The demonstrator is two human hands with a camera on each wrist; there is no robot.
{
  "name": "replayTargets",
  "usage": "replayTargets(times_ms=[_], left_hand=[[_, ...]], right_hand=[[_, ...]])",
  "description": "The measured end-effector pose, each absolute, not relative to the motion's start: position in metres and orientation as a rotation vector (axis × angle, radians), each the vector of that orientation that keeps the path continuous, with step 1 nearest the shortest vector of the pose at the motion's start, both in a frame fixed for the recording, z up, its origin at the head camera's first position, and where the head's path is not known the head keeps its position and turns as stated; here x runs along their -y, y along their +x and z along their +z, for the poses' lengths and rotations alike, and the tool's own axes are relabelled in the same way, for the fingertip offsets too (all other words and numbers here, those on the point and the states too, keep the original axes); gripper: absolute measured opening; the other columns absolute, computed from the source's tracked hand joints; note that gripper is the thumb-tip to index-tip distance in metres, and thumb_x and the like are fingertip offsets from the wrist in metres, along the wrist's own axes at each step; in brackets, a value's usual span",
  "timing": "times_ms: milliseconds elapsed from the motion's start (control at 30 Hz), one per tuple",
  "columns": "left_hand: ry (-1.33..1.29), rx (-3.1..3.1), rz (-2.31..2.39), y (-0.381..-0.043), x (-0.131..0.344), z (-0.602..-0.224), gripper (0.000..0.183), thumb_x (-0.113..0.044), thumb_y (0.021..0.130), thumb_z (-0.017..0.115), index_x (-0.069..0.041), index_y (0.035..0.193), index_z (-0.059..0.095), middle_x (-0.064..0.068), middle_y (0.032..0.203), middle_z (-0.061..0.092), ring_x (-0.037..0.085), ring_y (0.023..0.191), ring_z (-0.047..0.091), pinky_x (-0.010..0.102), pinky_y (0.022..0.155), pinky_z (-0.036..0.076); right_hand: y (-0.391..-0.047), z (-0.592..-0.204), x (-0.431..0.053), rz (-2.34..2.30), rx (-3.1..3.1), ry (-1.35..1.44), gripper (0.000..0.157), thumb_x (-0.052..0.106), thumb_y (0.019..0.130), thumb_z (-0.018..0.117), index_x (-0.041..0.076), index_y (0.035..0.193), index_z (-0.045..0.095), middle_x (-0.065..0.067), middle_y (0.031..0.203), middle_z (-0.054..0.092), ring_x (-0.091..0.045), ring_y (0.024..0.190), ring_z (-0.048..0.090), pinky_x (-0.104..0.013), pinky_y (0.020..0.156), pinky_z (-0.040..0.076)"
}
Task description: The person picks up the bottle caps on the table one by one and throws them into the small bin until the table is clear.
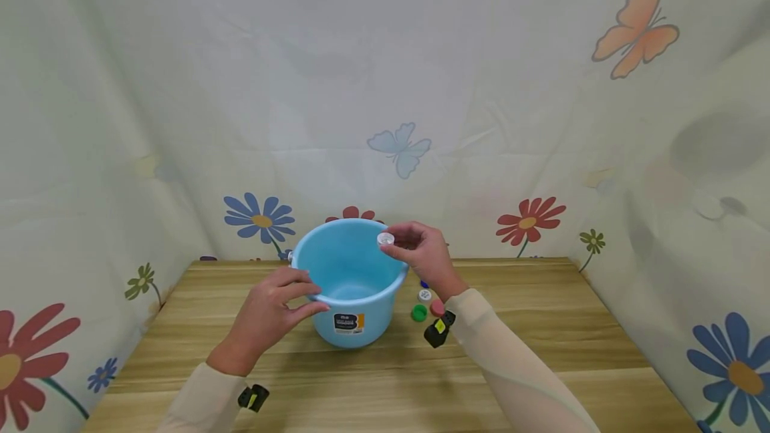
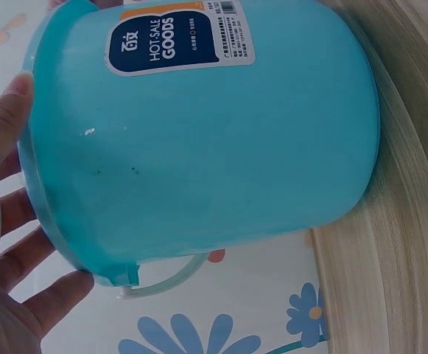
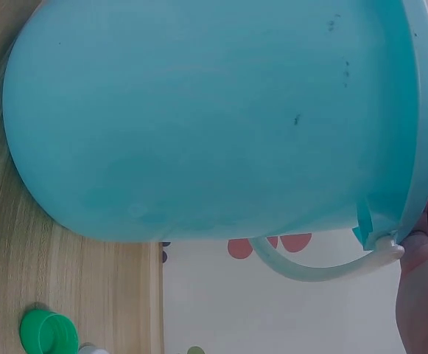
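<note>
A light blue plastic bucket [image 1: 355, 316] stands upright on the wooden table, its open top facing up and its label toward me. On its near left rim, my left hand [image 1: 271, 313] holds the edge between thumb and fingers; the left wrist view shows this hand [image 2: 7, 243] at the rim. My right hand [image 1: 424, 252] pinches a white bottle cap [image 1: 386, 239] over the bucket's right rim. In the right wrist view the bucket's wall [image 3: 199, 125] fills most of the frame and the cap's details are hidden.
Right of the bucket lie a green cap [image 1: 419, 313], a white cap [image 1: 424, 295], a red cap [image 1: 437, 308] and a partly hidden blue cap [image 1: 424, 284]. The bucket's pale handle [image 3: 302, 271] hangs behind it. A flower-printed curtain [image 1: 301, 119] surrounds the table [image 1: 511, 326].
</note>
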State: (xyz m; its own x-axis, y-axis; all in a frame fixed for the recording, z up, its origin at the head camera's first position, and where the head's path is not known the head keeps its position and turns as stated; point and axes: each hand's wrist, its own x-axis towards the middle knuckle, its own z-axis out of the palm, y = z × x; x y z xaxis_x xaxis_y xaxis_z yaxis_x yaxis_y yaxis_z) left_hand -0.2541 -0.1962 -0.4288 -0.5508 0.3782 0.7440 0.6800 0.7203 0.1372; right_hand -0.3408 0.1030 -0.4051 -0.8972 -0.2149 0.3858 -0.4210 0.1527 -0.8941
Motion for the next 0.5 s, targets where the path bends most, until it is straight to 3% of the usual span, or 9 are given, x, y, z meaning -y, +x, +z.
replayTargets(times_ms=[300,500], left_hand=[[-0.786,2.217,-0.545,-0.2531,0.1958,-0.4290,0.036,-0.028,0.061,0.097,-0.013,0.090,0.082,0.001,0.092,0.073,0.021,0.092,0.070,0.041,0.074,0.066],[-0.784,2.217,-0.550,-0.2533,0.1958,-0.4292,0.036,-0.031,0.062,0.097,-0.013,0.090,0.082,0.001,0.092,0.073,0.021,0.091,0.069,0.041,0.074,0.066]], right_hand=[[-0.3394,-0.4048,-0.1015,1.843,2.267,0.589,0.038,0.020,0.087,0.084,0.010,0.121,0.072,-0.009,0.119,0.074,-0.025,0.105,0.073,-0.037,0.092,0.062],[-0.3380,-0.4029,-0.1013,1.845,2.254,0.607,0.036,0.026,0.085,0.086,0.012,0.117,0.074,-0.007,0.116,0.075,-0.024,0.103,0.074,-0.036,0.093,0.062]])
